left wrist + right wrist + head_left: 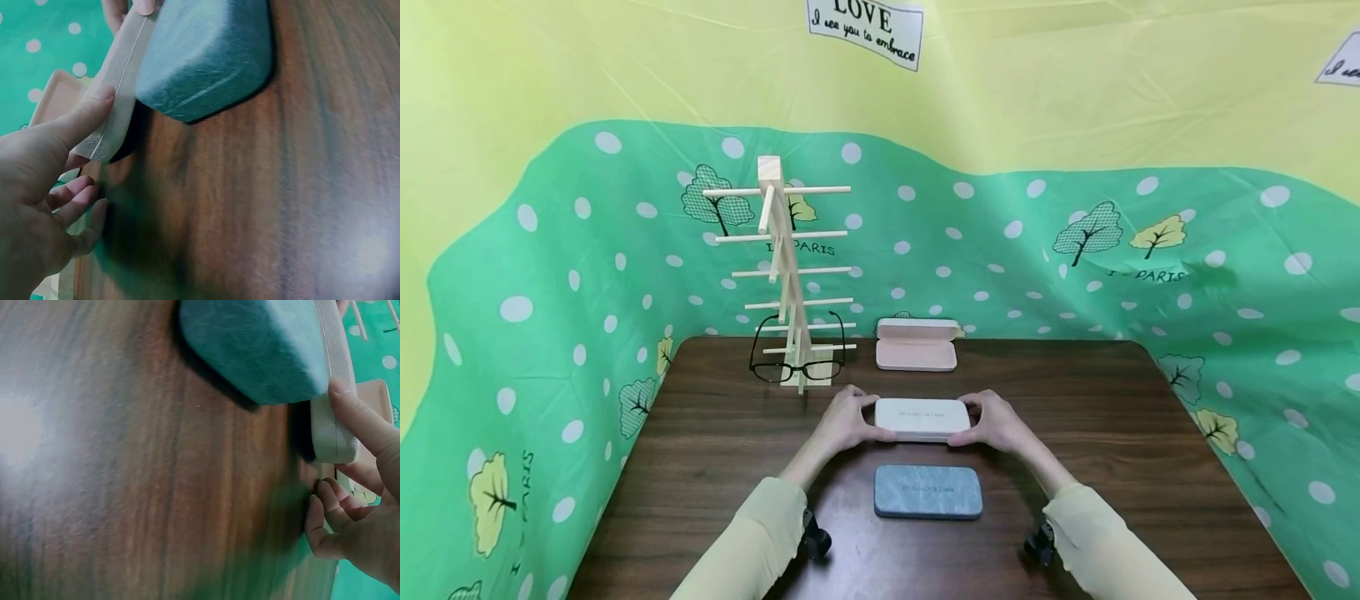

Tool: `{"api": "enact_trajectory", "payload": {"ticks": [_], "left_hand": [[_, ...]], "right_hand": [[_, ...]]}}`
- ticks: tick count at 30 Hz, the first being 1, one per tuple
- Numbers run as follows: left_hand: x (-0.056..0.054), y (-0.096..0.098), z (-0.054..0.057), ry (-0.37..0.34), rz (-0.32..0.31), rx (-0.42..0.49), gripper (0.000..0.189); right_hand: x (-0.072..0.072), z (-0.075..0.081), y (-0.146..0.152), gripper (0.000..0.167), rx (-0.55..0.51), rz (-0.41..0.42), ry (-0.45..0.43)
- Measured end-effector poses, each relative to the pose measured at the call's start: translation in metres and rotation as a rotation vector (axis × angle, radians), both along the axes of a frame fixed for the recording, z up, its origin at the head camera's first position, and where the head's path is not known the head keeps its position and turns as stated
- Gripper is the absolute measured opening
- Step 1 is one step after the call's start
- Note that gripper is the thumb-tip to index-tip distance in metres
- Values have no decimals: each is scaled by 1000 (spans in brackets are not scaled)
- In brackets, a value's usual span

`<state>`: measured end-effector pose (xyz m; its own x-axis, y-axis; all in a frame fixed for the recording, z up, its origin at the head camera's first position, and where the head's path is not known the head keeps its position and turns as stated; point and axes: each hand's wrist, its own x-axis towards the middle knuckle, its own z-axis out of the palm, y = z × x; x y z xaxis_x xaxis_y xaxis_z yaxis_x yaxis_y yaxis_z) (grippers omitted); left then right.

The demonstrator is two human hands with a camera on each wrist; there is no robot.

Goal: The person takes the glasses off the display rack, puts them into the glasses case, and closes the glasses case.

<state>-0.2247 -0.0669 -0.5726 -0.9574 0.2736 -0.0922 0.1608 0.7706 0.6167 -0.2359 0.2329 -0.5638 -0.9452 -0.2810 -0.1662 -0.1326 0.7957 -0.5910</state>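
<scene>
A closed white glasses case (pixel 922 414) lies between both hands in the middle of the table. My left hand (pixel 847 419) grips its left end, with the thumb on the front side and a finger behind. At the right end my right hand (pixel 992 421) pinches it the same way. Both wrist views show a thumb along the seam of the case (pixel 120 75) and the other fingers loosely bent. Closer to me sits a closed blue marbled glasses case (pixel 927 492), touched by neither hand.
An open pink glasses case (pixel 916 356) stands at the table's back edge. Left of it rises a wooden peg rack (pixel 790 275), with black-framed glasses (pixel 797 370) at its lower pegs. A polka-dot cloth (pixel 1000 250) hangs behind the brown table (pixel 715 483).
</scene>
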Motion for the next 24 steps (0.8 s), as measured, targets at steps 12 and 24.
{"api": "enact_trajectory", "payload": {"ticks": [12, 24], "left_hand": [[8, 5, -4, 119, -90, -140, 82], [9, 6, -3, 116, -80, -111, 81]], "right_hand": [[13, -6, -7, 80, 70, -33, 84], [13, -4, -9, 82, 82, -43, 76]]}}
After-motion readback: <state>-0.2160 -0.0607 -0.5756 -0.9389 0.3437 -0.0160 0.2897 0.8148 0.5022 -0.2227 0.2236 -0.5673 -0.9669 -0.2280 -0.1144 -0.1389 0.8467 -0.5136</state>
